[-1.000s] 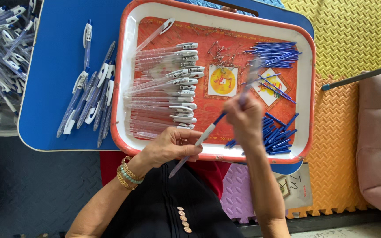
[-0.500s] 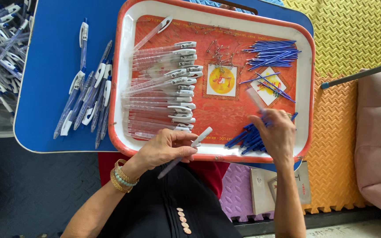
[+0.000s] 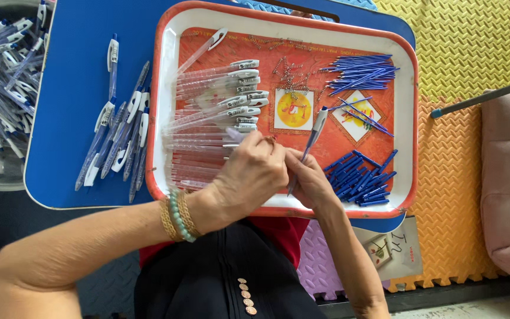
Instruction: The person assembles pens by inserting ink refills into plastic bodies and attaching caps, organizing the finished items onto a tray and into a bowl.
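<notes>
Both hands [image 3: 278,174] grasping slim clear-plastic pen [image 3: 308,147] over glossy orange tray [image 3: 405,118]; blue refills [image 3: 358,177] beside.

Pen [image 3: 308,147] tip behind fingers [image 3: 302,168]

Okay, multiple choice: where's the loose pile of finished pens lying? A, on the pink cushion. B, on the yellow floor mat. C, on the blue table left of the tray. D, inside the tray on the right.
C: the assembled pens lie on the blue table, left of the orange tray.
</notes>
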